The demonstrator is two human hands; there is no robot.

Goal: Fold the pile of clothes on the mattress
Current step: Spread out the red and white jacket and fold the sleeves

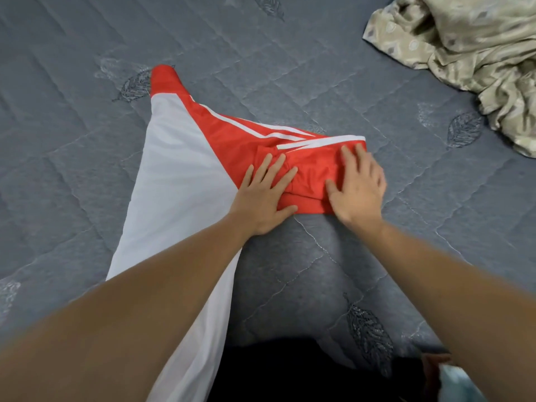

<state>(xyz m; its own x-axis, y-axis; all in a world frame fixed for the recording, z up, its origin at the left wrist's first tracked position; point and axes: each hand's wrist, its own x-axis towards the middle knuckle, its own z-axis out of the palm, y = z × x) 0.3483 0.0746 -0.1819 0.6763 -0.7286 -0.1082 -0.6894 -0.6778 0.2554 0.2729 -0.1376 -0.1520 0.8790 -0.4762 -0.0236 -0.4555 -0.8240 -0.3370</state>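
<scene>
A red and white garment (185, 158) with white stripes lies on the grey quilted mattress (290, 68), one end folded into a red wad at the middle. My left hand (265, 192) lies flat with spread fingers on the left part of that red fold. My right hand (358, 184) presses flat on its right part, fingers straight and pointing away from me. The white part of the garment stretches back toward me under my left forearm.
A crumpled beige satin cloth (470, 50) with a pale pattern lies at the far right of the mattress. Something dark (278, 372) sits at the bottom edge near me. Bare grey mattress surrounds the garment.
</scene>
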